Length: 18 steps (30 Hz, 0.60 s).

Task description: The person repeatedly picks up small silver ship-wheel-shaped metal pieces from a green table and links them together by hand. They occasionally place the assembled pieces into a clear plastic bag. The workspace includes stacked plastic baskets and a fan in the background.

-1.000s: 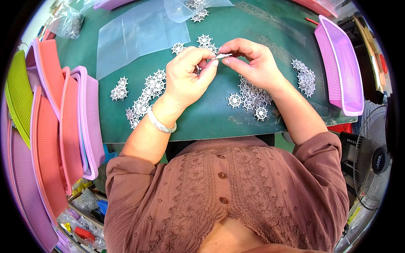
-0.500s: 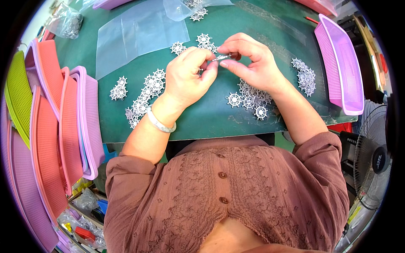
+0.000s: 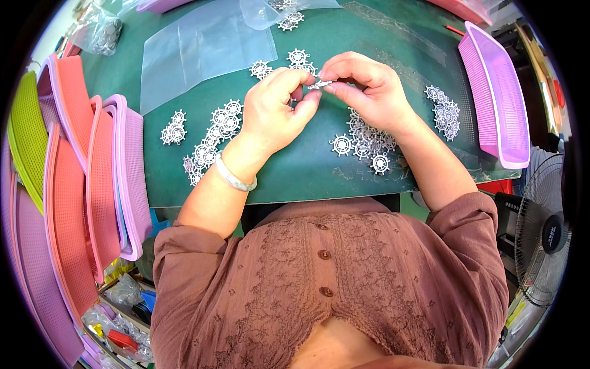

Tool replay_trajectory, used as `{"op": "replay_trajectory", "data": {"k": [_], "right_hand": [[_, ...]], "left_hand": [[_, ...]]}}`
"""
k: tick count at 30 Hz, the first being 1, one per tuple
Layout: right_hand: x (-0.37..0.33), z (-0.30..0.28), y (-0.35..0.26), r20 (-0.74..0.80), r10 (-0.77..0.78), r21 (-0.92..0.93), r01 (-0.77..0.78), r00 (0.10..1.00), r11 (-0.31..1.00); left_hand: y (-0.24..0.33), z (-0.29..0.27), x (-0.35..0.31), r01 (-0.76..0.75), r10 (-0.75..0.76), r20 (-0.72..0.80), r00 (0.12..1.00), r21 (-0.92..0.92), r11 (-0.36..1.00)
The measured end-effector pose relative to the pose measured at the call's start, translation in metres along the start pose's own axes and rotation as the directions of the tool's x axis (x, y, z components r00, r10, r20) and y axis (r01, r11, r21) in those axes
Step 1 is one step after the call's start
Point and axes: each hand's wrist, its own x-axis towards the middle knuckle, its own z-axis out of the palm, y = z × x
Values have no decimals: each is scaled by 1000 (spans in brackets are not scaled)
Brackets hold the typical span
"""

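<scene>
Between my fingertips, over the middle of the green table, is a small silver ship's wheel charm (image 3: 319, 85), seen almost edge-on. My left hand (image 3: 278, 106) pinches it from the left, with a pale bangle on the wrist. From the right, thumb and fingers of my right hand (image 3: 367, 89) close on its other edge. More silver ship's wheel charms (image 3: 299, 57) lie just beyond my hands. One heap of charms (image 3: 364, 140) sits beside my right wrist, partly hidden by it. A trail of charms (image 3: 215, 132) runs along my left forearm.
Small groups of charms lie at the left (image 3: 174, 128) and right (image 3: 444, 112). A clear plastic bag (image 3: 206, 52) lies flat at the far left. A purple basket (image 3: 496, 98) stands on the right edge; stacked baskets (image 3: 101, 178) crowd the left. A fan (image 3: 544, 230) stands lower right.
The charm between my fingers has tilted slightly, and my right fingertips have shifted a little on it. Both hands stay in nearly the same place.
</scene>
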Motion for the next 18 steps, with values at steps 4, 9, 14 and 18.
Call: {"op": "replay_trajectory", "data": {"k": [4, 9, 14, 18], "right_hand": [[0, 0, 0, 10, -4, 27, 3, 1000, 1000], [0, 0, 0, 9, -7, 47, 6, 1000, 999], [-1, 1, 4, 9, 35, 120, -36, 999, 992], [-2, 0, 6, 17, 65, 149, -66, 998, 987]], "left_hand": [[-3, 1, 0, -4, 4, -15, 1000, -10, 1000], [-4, 2, 0, -2, 1, -23, 1000, -18, 1000], [-5, 2, 0, -25, 24, -29, 999, -24, 999], [-4, 1, 0, -33, 31, -35, 999, -44, 998]]}}
